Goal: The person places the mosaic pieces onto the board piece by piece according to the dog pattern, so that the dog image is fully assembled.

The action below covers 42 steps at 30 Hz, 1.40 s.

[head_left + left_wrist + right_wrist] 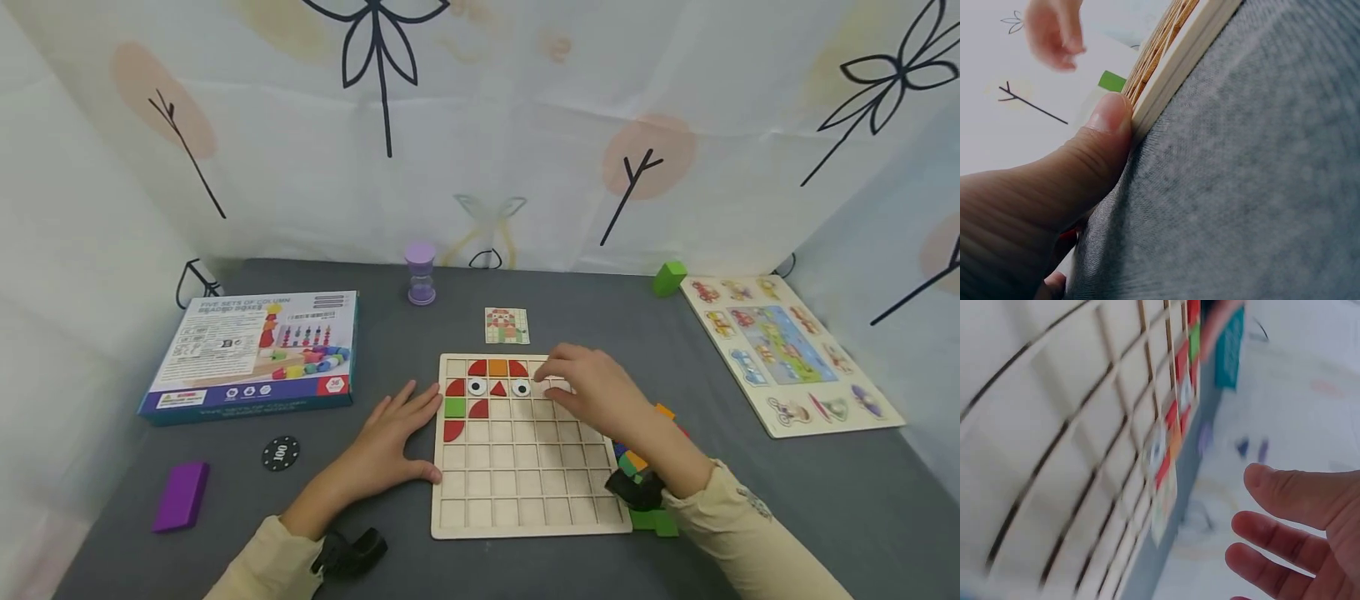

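Observation:
A wooden grid board (525, 483) lies on the grey table. Its upper left cells hold red curved tiles (478, 408), a red triangle (498, 388), a green square (454, 407), an orange square (497, 367) and two eye tiles (476, 386). My left hand (393, 437) rests spread along the board's left side, its thumb (1110, 115) touching the wooden edge. Over the upper right of the board hovers my right hand (600, 387), near the right eye tile. In the right wrist view its thumb (1285, 490) and fingers stand apart, nothing visible between them.
Beyond the board lies a small pattern card (506, 326). Loose coloured tiles (654, 522) sit by its right side, partly behind the right arm. Around stand a boxed toy (251, 354), purple hourglass (421, 273), black chip (281, 453), purple block (181, 497), green block (669, 278) and picture puzzle (787, 346).

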Motion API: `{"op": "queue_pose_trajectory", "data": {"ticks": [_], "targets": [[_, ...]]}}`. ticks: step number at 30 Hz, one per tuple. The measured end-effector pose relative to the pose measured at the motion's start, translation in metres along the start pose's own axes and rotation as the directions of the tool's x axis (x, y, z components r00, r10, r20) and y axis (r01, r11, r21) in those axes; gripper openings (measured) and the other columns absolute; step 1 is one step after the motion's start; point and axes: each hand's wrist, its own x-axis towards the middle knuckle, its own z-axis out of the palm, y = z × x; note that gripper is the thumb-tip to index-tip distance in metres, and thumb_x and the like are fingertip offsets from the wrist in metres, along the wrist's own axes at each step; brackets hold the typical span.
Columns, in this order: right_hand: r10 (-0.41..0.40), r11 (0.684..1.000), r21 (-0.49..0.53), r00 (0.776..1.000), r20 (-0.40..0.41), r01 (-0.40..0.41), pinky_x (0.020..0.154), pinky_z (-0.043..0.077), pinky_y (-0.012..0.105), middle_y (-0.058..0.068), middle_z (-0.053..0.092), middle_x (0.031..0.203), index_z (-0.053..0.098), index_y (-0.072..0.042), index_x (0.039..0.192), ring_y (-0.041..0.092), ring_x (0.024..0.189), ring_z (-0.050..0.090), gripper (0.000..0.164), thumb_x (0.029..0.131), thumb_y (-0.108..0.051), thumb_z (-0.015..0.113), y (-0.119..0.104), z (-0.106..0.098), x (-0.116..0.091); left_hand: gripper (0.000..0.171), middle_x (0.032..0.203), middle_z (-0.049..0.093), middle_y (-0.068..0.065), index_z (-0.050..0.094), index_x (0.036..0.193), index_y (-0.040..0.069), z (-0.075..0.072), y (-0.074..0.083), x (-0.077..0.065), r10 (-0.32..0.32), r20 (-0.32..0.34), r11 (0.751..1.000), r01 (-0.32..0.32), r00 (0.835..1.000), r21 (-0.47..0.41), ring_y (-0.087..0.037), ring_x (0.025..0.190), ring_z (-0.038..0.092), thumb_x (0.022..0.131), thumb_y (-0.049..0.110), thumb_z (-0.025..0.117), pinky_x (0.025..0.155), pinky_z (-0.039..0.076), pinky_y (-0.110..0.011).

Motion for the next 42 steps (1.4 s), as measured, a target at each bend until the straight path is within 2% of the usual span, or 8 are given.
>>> {"op": "queue_pose_trajectory", "data": {"ticks": [5, 9, 12, 16, 23, 30, 36, 42], "targets": [[0.124, 0.992, 0.004, 0.990, -0.064, -0.124, 0.063, 0.047, 0.032, -0.001, 0.059, 0.093, 0.067, -0.015, 0.093, 0.017, 0.076, 0.057, 0.022, 0.072, -0.010, 0.073, 0.035, -0.019, -0.046, 0.101, 0.147, 0.019, 0.006, 0.026, 0.141, 0.018, 0.001, -0.002, 0.000, 0.001, 0.001, 1.000, -0.001, 1.000, 0.001, -0.026, 0.137, 0.004, 0.060, 0.056, 0.071, 0.105, 0.002, -0.052], [0.226, 0.974, 0.012, 0.972, -0.055, -0.226, 0.060, 0.046, 0.030, 0.001, 0.060, 0.093, 0.067, -0.012, 0.094, 0.019, 0.076, 0.055, 0.022, 0.073, -0.010, 0.071, 0.059, -0.022, -0.077, 0.101, 0.147, 0.019, 0.005, 0.025, 0.141, 0.018, 0.002, -0.004, 0.001, 0.003, -0.003, 1.000, -0.003, 1.000, -0.005, -0.027, 0.136, 0.004, 0.060, 0.056, 0.071, 0.104, 0.002, -0.053], [0.261, 0.965, 0.030, 0.965, -0.036, -0.260, 0.062, 0.046, 0.032, 0.003, 0.060, 0.094, 0.066, -0.011, 0.095, 0.020, 0.078, 0.055, 0.021, 0.075, -0.010, 0.070, 0.070, -0.020, -0.092, 0.100, 0.147, 0.019, 0.004, 0.026, 0.141, 0.017, 0.001, -0.005, 0.001, 0.005, -0.007, 1.000, -0.005, 1.000, -0.007, -0.027, 0.136, 0.005, 0.060, 0.055, 0.071, 0.104, 0.002, -0.053], [0.264, 0.964, 0.051, 0.964, -0.040, -0.261, 0.066, 0.047, 0.036, 0.003, 0.059, 0.094, 0.066, -0.011, 0.094, 0.021, 0.080, 0.056, 0.021, 0.074, -0.009, 0.071, 0.080, -0.016, -0.105, 0.099, 0.147, 0.020, 0.003, 0.027, 0.141, 0.017, 0.001, -0.005, 0.001, 0.003, -0.008, 1.000, -0.003, 1.000, -0.003, -0.028, 0.136, 0.005, 0.061, 0.055, 0.071, 0.104, 0.001, -0.054], [0.240, 0.971, 0.032, 0.970, -0.041, -0.239, 0.064, 0.047, 0.032, 0.002, 0.059, 0.091, 0.067, -0.010, 0.093, 0.017, 0.075, 0.054, 0.020, 0.074, -0.007, 0.070, 0.089, -0.008, -0.109, 0.100, 0.147, 0.021, 0.002, 0.027, 0.141, 0.016, -0.001, -0.007, 0.000, 0.006, -0.014, 1.000, -0.006, 1.000, -0.002, -0.028, 0.136, 0.005, 0.060, 0.054, 0.072, 0.104, 0.001, -0.054], [0.250, 0.968, 0.007, 0.966, 0.070, -0.252, 0.060, 0.044, 0.026, -0.001, 0.057, 0.086, 0.068, -0.012, 0.091, 0.009, 0.069, 0.049, 0.016, 0.076, -0.016, 0.070, 0.083, -0.004, -0.104, 0.100, 0.147, 0.021, 0.002, 0.027, 0.141, 0.016, 0.001, -0.005, 0.003, 0.017, -0.007, 1.000, -0.017, 1.000, 0.010, -0.028, 0.136, 0.005, 0.060, 0.054, 0.072, 0.104, 0.002, -0.054], [0.302, 0.953, -0.053, 0.938, 0.169, -0.298, 0.056, 0.040, 0.025, -0.004, 0.054, 0.078, 0.067, -0.014, 0.090, 0.009, 0.065, 0.045, 0.018, 0.075, -0.023, 0.071, 0.073, -0.002, -0.093, 0.099, 0.147, 0.020, 0.003, 0.026, 0.141, 0.017, 0.001, -0.005, 0.003, 0.018, -0.001, 1.000, -0.018, 1.000, 0.004, -0.028, 0.136, 0.005, 0.060, 0.054, 0.071, 0.104, 0.002, -0.054], [0.358, 0.933, -0.110, 0.913, 0.195, -0.343, 0.055, 0.040, 0.027, -0.005, 0.055, 0.077, 0.065, -0.017, 0.088, 0.010, 0.063, 0.045, 0.017, 0.075, -0.025, 0.070, 0.068, -0.001, -0.087, 0.100, 0.147, 0.020, 0.003, 0.026, 0.141, 0.017, 0.001, -0.005, 0.003, 0.009, -0.001, 1.000, -0.009, 1.000, 0.010, -0.028, 0.136, 0.004, 0.060, 0.055, 0.071, 0.104, 0.002, -0.054]]}}
